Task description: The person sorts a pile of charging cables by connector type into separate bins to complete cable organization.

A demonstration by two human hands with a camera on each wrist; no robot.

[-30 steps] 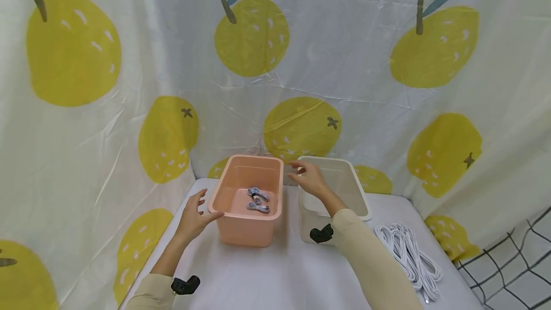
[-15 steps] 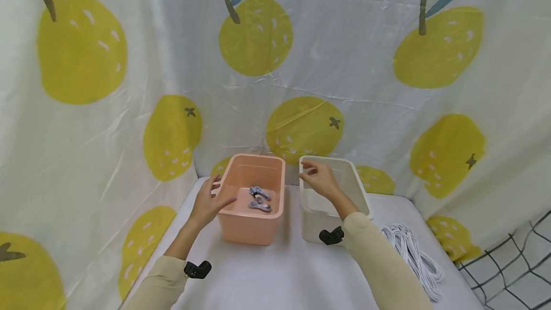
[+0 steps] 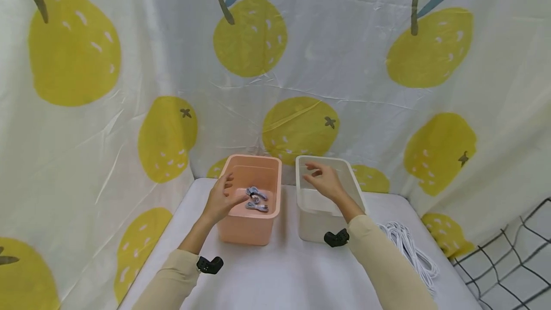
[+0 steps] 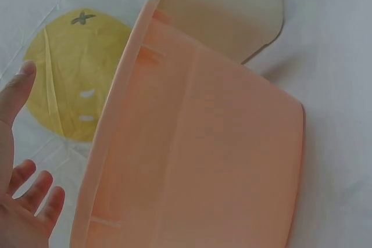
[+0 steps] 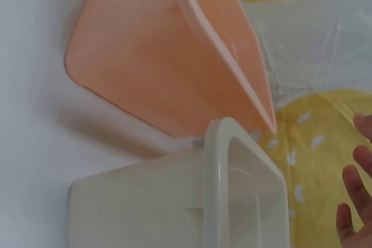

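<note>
Left hand [image 3: 221, 198] has moved in over the pink bin [image 3: 251, 231], fingers loose, empty; right hand [image 3: 327, 182] hovers relaxed over the white bin [image 3: 316, 224]. Pinching those gray cables [image 3: 257, 199] by the bundle works best, I'd say.

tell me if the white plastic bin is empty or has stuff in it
Empty, as far as shows: the white plastic bin reveals only bare inner walls in the head view, though the right hand covers part.
</note>
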